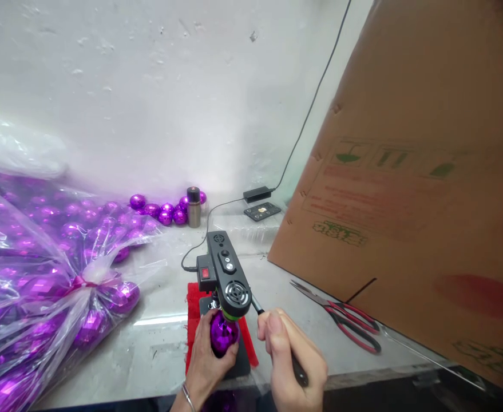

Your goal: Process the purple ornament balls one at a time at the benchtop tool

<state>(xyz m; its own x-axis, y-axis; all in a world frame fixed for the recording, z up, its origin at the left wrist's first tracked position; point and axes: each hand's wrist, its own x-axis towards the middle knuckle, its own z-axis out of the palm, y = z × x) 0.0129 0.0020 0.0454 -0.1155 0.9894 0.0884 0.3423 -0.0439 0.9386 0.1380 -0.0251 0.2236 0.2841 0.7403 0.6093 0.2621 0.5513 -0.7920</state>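
A shiny purple bauble (224,335) sits under the head of a black press machine (229,269), touching or nearly touching the green ring below it. My left hand (208,355) is wrapped round the bauble from the left and front, thumb at its lower right. With closed fingers my right hand (292,360) grips the machine's lever handle (299,369), whose metal rod runs up to the head's right side. Beneath the machine lies a red cloth (192,320), partly covered by the black base. A red switch (205,273) shows on the machine's left box.
Clear plastic bags of purple baubles (54,274) fill the left side. Loose baubles (165,216) and a metal bottle (194,207) stand by the wall. Scissors (341,317) lie at right before a large cardboard box (406,200). A cable joins the machine to a power adapter (257,194).
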